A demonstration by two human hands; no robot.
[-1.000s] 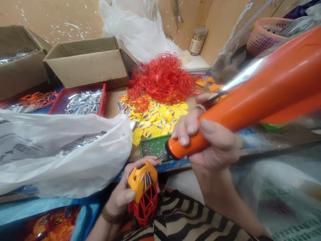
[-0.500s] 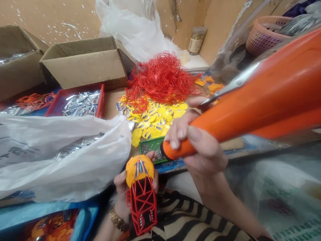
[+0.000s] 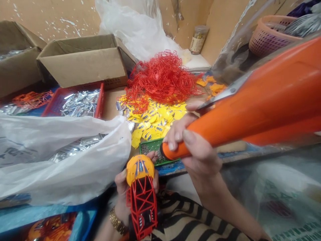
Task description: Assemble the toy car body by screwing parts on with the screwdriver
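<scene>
In the head view, the left hand [image 3: 125,190] has its fingers curled tight around a toy part [image 3: 141,195] (yellow cap above a red lattice frame), upright just below the table edge. The right hand [image 3: 194,147] grips an orange electric screwdriver [image 3: 240,110], tip over a green tray [image 3: 152,149] beside the yellow pieces [image 3: 155,117] and red frames [image 3: 163,78].

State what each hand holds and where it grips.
Left hand holds the red-and-yellow toy frame around its yellow front end; right hand grips the orange electric screwdriver near its tip.
</scene>
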